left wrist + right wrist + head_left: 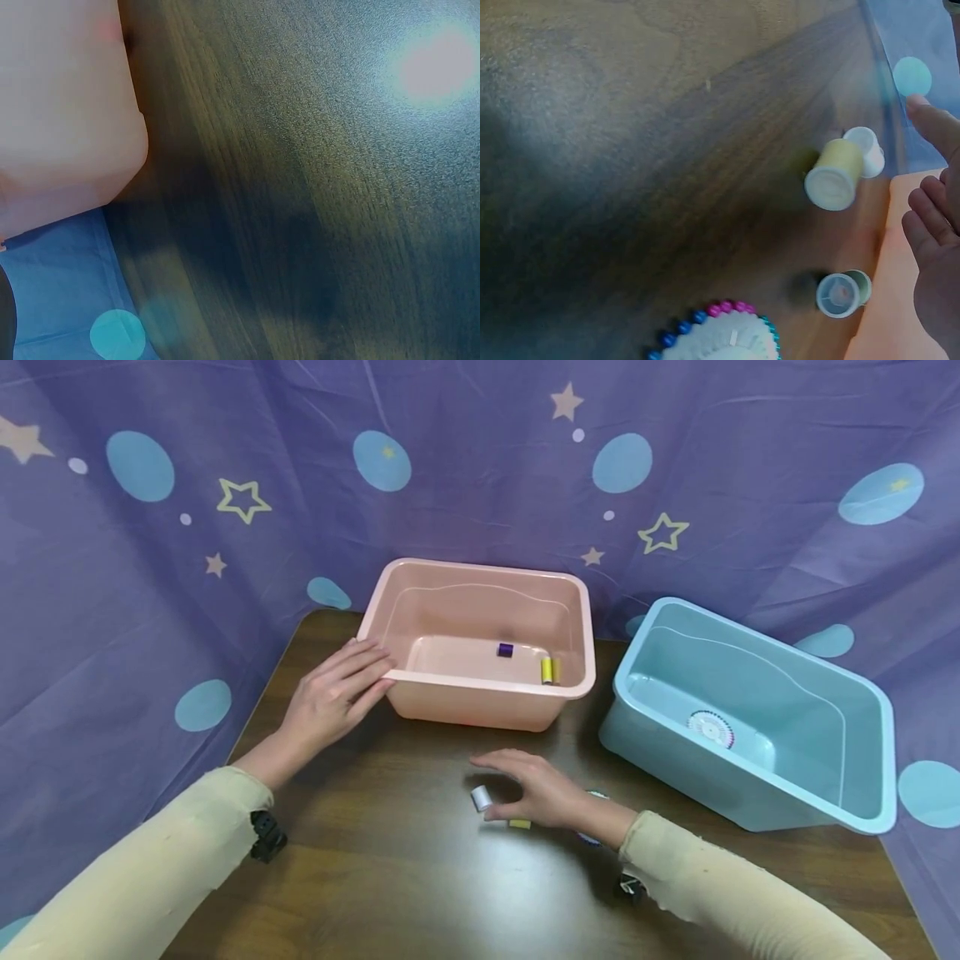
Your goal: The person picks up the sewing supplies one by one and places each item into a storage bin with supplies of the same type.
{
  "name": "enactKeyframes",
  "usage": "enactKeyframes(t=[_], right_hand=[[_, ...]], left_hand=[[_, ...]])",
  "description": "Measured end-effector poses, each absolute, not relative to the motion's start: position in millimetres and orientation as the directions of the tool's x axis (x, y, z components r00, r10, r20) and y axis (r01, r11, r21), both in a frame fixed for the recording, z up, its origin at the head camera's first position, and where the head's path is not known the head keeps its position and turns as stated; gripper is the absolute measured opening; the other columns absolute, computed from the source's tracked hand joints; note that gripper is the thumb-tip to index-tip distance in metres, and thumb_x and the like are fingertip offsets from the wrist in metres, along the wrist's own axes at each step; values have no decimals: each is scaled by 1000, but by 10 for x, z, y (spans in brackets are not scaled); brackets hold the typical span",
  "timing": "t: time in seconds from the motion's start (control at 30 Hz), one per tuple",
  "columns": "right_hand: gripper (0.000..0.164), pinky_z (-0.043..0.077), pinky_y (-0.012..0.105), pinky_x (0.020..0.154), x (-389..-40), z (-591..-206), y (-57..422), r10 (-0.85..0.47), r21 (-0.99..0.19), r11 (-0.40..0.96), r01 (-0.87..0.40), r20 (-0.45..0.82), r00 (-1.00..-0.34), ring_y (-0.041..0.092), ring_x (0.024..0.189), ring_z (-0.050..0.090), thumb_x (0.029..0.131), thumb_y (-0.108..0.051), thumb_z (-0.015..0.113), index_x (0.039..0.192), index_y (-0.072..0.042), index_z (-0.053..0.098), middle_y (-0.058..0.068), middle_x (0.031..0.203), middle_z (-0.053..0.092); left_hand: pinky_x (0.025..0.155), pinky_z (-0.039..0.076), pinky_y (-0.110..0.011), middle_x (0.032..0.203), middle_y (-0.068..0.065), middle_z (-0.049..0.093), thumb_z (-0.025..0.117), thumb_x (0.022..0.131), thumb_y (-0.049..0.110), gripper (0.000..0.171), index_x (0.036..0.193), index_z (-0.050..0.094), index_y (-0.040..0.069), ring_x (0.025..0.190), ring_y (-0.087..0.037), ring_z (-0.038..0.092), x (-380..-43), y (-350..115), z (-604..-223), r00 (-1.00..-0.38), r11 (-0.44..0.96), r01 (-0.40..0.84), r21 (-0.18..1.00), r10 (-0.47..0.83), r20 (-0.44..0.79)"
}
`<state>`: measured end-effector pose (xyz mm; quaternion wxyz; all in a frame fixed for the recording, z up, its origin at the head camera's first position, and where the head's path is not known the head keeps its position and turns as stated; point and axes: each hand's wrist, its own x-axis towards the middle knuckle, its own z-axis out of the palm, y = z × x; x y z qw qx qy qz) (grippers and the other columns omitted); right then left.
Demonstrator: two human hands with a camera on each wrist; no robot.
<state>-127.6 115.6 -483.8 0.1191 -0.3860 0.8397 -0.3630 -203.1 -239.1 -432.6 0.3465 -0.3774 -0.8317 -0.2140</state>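
On bin rim, left hand, right hand apart, near spool

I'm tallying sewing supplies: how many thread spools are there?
5 visible: purple spool and bright yellow spool inside the pink bin; white spool, pale yellow spool and greenish spool on the table near the right hand. Others may be hidden.

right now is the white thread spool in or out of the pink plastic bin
Out: the white spool rests on the brown wooden table.
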Motion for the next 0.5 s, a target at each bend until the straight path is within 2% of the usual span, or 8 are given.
enactKeyframes(t=[0.3,0.5], right_hand=[[66,56,39,111,-1268,-4972,1109,-735,-688,431,-584,108,-669,19,130,64,86,-23,93,144,-7,66,4,142,68],[59,57,38,108,-1287,-5014,1104,-743,-692,432,-578,89,-663,16,125,66,88,-22,91,141,-9,68,1,138,70]], left_hand=[[128,38,-42,124,-19,77,59,112,40,45,123,79,2,126,-41,68,-2028,-2390,-4309,-475,620,778,100,477,739],[123,45,-49,125,-19,76,58,112,41,45,123,79,2,127,-40,68,-2019,-2388,-4318,-482,629,771,96,478,735]])
